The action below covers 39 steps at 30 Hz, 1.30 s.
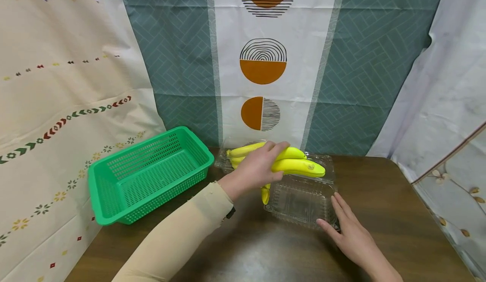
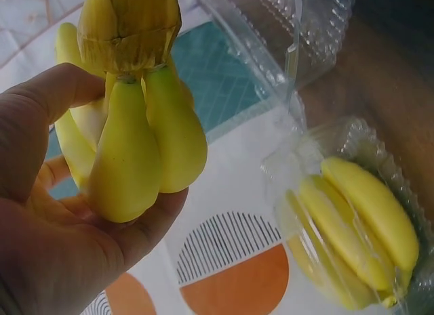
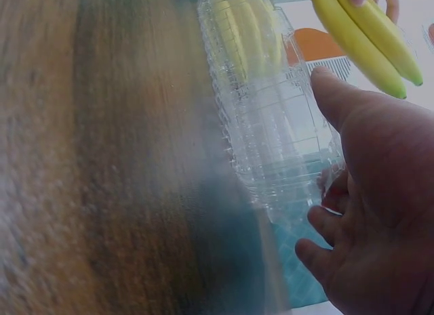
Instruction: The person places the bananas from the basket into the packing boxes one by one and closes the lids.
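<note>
My left hand [image 1: 258, 168] grips a bunch of yellow bananas [image 1: 300, 167] above an open clear plastic clamshell box [image 1: 300, 202]. In the left wrist view, the thumb and fingers wrap around the bunch [image 2: 129, 152] just below its brown stem end. Another bunch of bananas [image 2: 359, 227] lies inside the clear box, partly behind its plastic wall. My right hand [image 1: 351, 233] is at the box's near right corner, fingers spread along the edge. From the right wrist, the thumb and fingertips appear beside the clear plastic [image 3: 278, 132]; firm contact is hard to make out.
A green perforated plastic basket [image 1: 152, 176] stands on the left of the brown wooden table [image 1: 243, 248]. Patterned cloths [image 1: 182, 54] hang behind the table and along both sides.
</note>
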Motion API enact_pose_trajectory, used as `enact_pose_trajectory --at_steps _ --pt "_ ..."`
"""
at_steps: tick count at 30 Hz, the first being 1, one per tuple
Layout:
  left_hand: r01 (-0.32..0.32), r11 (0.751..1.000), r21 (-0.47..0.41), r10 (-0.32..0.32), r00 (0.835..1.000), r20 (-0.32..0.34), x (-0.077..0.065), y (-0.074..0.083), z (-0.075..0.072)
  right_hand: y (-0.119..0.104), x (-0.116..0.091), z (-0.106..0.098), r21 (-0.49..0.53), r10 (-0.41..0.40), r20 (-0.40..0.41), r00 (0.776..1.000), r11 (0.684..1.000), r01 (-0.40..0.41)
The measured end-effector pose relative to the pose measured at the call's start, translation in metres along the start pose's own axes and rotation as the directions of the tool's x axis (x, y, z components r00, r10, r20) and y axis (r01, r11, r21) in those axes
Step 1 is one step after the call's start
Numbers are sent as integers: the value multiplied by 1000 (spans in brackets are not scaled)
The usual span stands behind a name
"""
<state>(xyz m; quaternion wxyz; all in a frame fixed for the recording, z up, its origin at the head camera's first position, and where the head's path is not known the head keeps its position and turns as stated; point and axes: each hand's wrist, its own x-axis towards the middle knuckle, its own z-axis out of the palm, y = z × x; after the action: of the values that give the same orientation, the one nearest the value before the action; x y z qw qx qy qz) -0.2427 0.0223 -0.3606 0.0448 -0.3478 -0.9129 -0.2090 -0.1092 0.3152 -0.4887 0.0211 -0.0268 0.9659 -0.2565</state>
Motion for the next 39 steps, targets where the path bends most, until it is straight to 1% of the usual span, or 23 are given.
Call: enact_pose_trajectory --at_steps 5,11,16,21,28,39 --pt "-43 999 15 43 999 3 6 1 11 0 1 0 5 6 -1 1000 1000 -6" --pt "-53 999 2 53 998 35 14 0 26 0 1 0 13 8 4 1000 1000 -8" --pt "-96 994 48 93 995 47 19 1 37 -1 0 0 22 3 -1 1000 1000 -3" --pt "-130 989 64 127 991 53 22 2 43 -1 2 -1 23 18 10 1000 1000 -19" --pt "-138 988 63 133 988 80 24 4 52 0 3 -1 22 34 27 999 999 -35" --pt "-176 975 139 163 982 97 24 6 62 -1 1 -1 30 29 24 999 999 -30"
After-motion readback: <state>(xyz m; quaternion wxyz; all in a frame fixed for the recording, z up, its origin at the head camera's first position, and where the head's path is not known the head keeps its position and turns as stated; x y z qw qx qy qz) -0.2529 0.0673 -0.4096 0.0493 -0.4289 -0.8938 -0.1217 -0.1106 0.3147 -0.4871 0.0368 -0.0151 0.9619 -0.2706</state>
